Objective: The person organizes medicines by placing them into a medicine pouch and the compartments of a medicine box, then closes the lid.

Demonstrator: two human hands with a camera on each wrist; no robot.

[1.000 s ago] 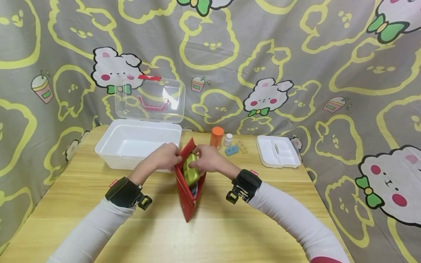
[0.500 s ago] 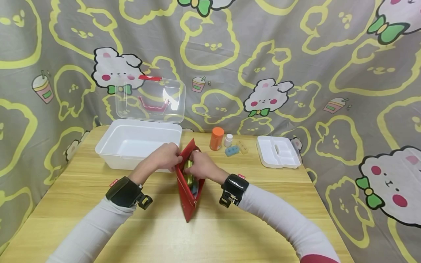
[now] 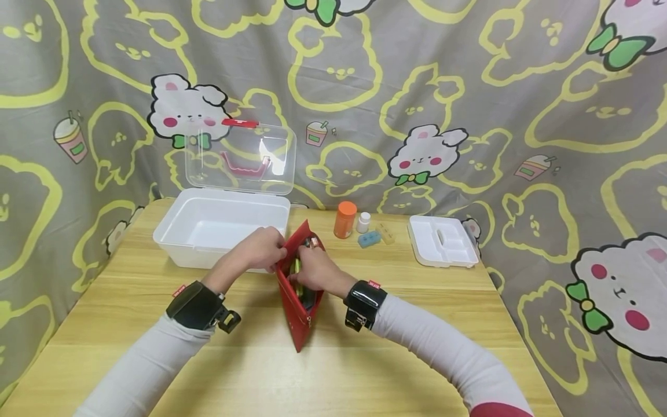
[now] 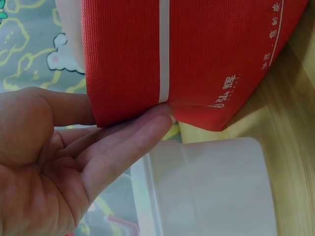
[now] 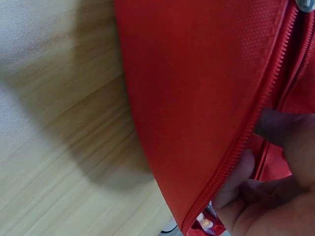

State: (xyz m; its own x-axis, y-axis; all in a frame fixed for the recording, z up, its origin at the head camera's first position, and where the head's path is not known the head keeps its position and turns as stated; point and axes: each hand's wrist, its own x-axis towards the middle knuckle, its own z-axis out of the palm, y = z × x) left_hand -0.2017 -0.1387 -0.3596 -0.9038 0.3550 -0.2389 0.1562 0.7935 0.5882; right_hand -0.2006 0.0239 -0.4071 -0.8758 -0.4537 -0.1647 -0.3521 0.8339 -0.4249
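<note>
A red zip pouch point(image 3: 298, 313) stands upright on the table with its mouth open. My left hand point(image 3: 263, 249) pinches its far upper edge; in the left wrist view, the thumb and fingers of that hand point(image 4: 64, 152) close on the red fabric point(image 4: 128, 59). My right hand point(image 3: 315, 267) reaches down into the mouth, beside a yellow-green plastic box point(image 3: 297, 269) that is mostly inside. Seen from the right wrist, the fingers point(image 5: 236, 184) go in past the zipper point(image 5: 256, 118); their tips are hidden, and I cannot tell whether they still grip the box.
Left of the pouch is a white storage bin point(image 3: 221, 226) with its clear lid point(image 3: 239, 159) raised. Behind are an orange-capped bottle point(image 3: 345, 220), a small white bottle point(image 3: 363, 223), and blue point(image 3: 369, 238) and yellow point(image 3: 386, 233) pill cases. A white divided tray point(image 3: 443, 242) lies at right.
My right hand has moved left and deeper into the pouch, and the yellow-green box has sunk with it, so less of it shows. The left hand keeps its place on the edge.
</note>
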